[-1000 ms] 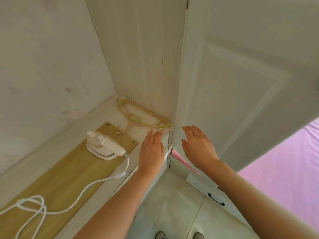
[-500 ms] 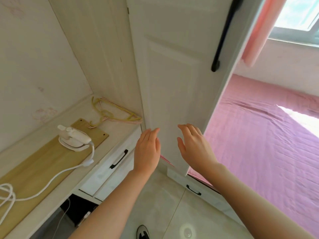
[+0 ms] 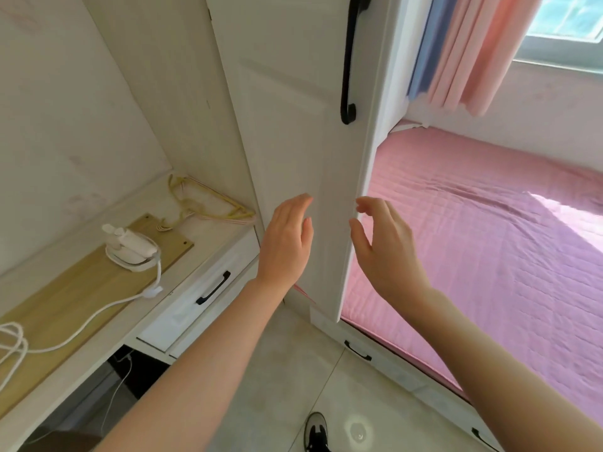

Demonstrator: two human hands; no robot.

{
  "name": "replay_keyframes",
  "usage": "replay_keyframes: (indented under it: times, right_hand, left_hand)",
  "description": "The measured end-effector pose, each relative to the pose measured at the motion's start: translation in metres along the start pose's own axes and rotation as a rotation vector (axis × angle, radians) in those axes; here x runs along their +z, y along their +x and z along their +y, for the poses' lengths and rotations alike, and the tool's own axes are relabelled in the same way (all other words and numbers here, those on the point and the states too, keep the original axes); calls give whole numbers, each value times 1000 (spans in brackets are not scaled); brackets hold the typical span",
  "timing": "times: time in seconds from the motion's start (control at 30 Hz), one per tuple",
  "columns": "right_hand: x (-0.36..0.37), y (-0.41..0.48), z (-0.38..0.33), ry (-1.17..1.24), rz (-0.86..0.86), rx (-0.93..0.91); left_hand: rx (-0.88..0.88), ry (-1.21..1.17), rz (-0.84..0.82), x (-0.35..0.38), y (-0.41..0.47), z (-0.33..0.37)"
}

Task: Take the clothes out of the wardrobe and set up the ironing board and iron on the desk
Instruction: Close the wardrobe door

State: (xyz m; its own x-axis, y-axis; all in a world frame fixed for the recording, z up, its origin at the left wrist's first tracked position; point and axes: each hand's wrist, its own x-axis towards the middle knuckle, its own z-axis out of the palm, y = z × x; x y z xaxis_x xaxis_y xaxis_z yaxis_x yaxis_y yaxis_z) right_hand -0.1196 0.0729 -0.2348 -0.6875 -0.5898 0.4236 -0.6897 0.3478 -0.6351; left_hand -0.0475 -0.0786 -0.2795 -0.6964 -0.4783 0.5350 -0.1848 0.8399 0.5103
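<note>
Facing the tall white panelled wardrobe door (image 3: 293, 125), you are working on the opening step. The clothes are not showing, and I am judging that they are hanging behind that door. The pink quilted bed cover (image 3: 489, 239) is lying to the right of the door, and the pale wooden desk (image 3: 212, 228) is sitting to its left. On that desk the flat light-wood board (image 3: 81, 288) is carrying the small white iron (image 3: 130, 249), whose white cord (image 3: 98, 311) is trailing away from the door, so that half of the task is looking set.

Your left hand (image 3: 287, 243) is hovering flat at the door's lower face, fingers straight. Your right hand (image 3: 385, 256) is hanging at the door's free edge, fingers loosely bent. The hands are apart and gripping nothing, and I cannot tell whether either is touching the door.

Yellow and pink wire hangers (image 3: 202, 203) are lying on the desk just beside the door. To do this well, be hooking your right fingertips round the free edge, or be reaching for the long black handle (image 3: 348, 60) high on the door. Be swinging the door slowly, minding the thin pink-red strip (image 3: 303, 293) peeking out at its foot, which may be snagging.
</note>
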Motion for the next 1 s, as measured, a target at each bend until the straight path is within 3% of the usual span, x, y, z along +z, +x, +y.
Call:
replay_keyframes:
  times: [0.27, 0.47, 1.0]
  right_hand:
    - [5, 48, 3, 152, 147, 95]
    - [15, 71, 12, 320, 131, 184]
    - [7, 123, 70, 318, 162, 167]
  left_hand:
    - [190, 10, 43, 23, 59, -16]
    - [256, 86, -27, 50, 81, -29]
    - [208, 113, 51, 115, 119, -14]
